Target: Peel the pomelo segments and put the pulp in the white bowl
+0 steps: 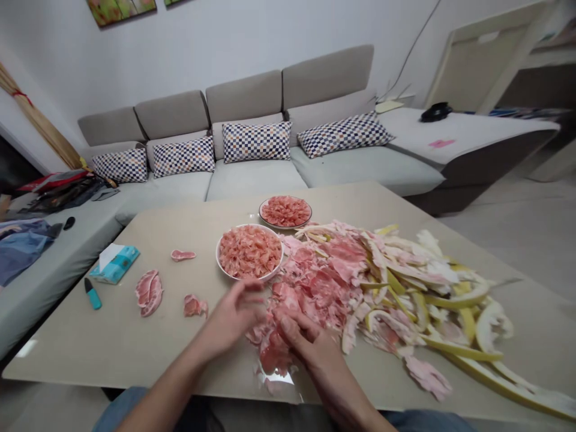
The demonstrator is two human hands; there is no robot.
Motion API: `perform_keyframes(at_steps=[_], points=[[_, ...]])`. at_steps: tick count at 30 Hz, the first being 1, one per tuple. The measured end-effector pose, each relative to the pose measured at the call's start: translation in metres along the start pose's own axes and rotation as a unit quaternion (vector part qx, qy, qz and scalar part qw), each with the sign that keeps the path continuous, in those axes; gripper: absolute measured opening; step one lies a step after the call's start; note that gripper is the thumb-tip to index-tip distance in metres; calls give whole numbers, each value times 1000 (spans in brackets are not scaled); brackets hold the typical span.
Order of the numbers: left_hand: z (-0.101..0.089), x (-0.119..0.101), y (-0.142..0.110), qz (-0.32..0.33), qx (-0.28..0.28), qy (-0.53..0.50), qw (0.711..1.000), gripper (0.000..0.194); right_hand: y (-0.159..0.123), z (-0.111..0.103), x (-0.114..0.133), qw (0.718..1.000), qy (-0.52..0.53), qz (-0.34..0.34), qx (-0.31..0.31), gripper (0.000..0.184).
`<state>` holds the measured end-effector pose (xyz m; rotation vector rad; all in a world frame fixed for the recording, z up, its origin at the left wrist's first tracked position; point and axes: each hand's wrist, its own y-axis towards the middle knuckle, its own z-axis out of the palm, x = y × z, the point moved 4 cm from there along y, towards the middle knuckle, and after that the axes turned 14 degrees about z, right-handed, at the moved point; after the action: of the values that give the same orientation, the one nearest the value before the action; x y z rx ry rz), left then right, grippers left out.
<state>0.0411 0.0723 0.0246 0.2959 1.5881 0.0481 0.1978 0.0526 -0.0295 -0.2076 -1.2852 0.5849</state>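
Both my hands work at the near edge of a beige table. My left hand and my right hand pinch a pink pomelo segment between them. A big heap of pink membranes and yellow-white pomelo peel spreads to the right of my hands. Just beyond my left hand stands a white bowl piled with peeled pink flesh, and a second filled bowl sits behind it.
Loose pomelo segments lie on the table's left part, with a teal tissue pack and a small teal knife near the left edge. A grey sofa with checked cushions runs behind the table.
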Motion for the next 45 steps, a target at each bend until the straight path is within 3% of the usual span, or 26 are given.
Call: perform_keyframes(at_steps=[2, 5, 10, 18, 27, 33, 41, 43, 45], points=[[24, 10, -24, -52, 57, -83, 994, 58, -3, 2, 4, 999, -27, -41, -18, 42], [34, 18, -35, -56, 44, -96, 993, 57, -8, 7, 8, 996, -48, -71, -18, 39], [15, 22, -32, -67, 9, -49, 997, 34, -14, 12, 12, 998, -54, -38, 13, 40], [5, 19, -35, -54, 23, 28, 998, 23, -11, 7, 11, 997, -62, -12, 55, 33], [5, 5, -35, 18, 60, 113, 992, 14, -13, 5, 19, 988, -134, -71, 37, 22], [6, 3, -37, 18, 78, 100, 992, 14, -15, 5, 23, 984, -154, -89, 29, 21], [3, 22, -38, -28, 53, 8, 998, 24, -14, 6, 20, 987, -142, -73, 27, 26], [1, 25, -37, -41, 35, -24, 998, 26, -14, -1, 24, 987, -136, -83, -2, 33], [-1, 27, -36, -49, 14, -42, 998, 27, -15, -11, 33, 976, -158, -140, -53, 32]])
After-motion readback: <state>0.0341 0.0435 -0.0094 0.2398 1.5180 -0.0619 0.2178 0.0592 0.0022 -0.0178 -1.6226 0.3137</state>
